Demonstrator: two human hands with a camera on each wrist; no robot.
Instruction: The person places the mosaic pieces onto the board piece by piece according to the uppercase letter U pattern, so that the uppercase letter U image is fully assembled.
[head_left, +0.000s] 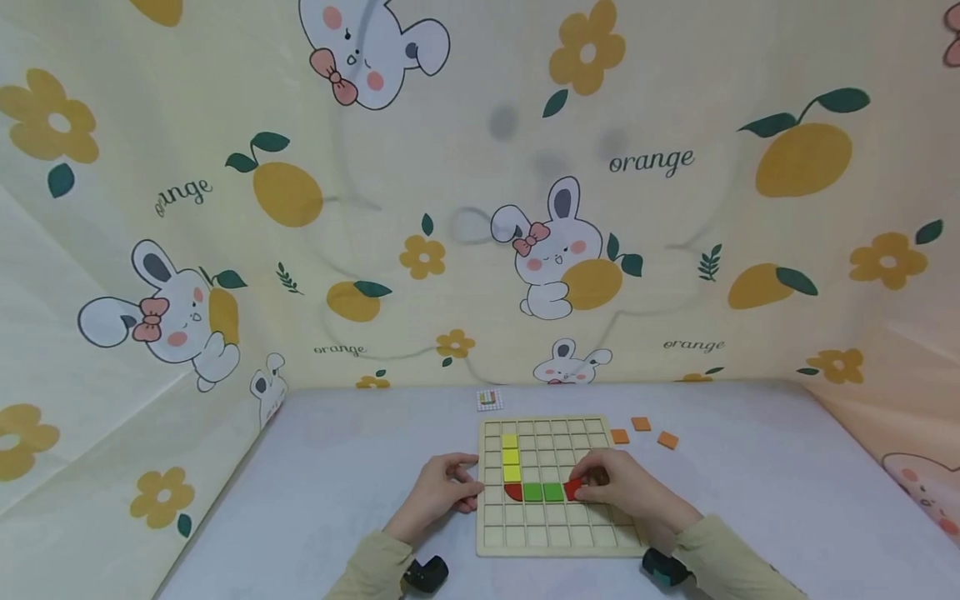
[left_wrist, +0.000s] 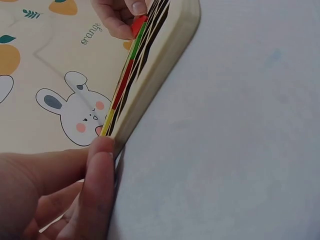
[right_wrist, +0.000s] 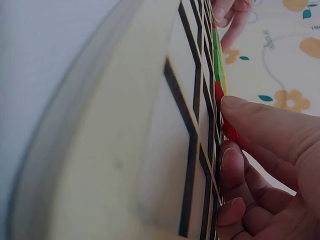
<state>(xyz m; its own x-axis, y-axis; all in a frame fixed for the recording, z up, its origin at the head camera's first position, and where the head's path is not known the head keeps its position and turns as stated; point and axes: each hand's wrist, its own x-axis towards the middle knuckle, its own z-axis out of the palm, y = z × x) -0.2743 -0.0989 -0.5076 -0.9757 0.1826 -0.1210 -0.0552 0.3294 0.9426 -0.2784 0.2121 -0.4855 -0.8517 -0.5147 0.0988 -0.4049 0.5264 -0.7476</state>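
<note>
A pale wooden grid board (head_left: 555,537) lies on the table. In its grid a column of yellow tiles (head_left: 511,457) runs down to a red tile with one rounded corner (head_left: 513,492). Two green tiles (head_left: 543,492) continue the row to the right. My right hand (head_left: 626,487) pinches another red tile (head_left: 572,489) between thumb and fingers, right at the end of the green ones; its outline is partly hidden by the fingers. My left hand (head_left: 442,492) touches the board's left edge with thumb and forefinger, as the left wrist view also shows at the fingertips (left_wrist: 102,145).
Three orange tiles (head_left: 641,424) lie on the table (head_left: 360,450) beyond the board's upper right corner. A small card (head_left: 489,400) with a coloured U-shaped pattern lies behind the board. A printed cloth (head_left: 465,317) with rabbits and oranges stands around the table.
</note>
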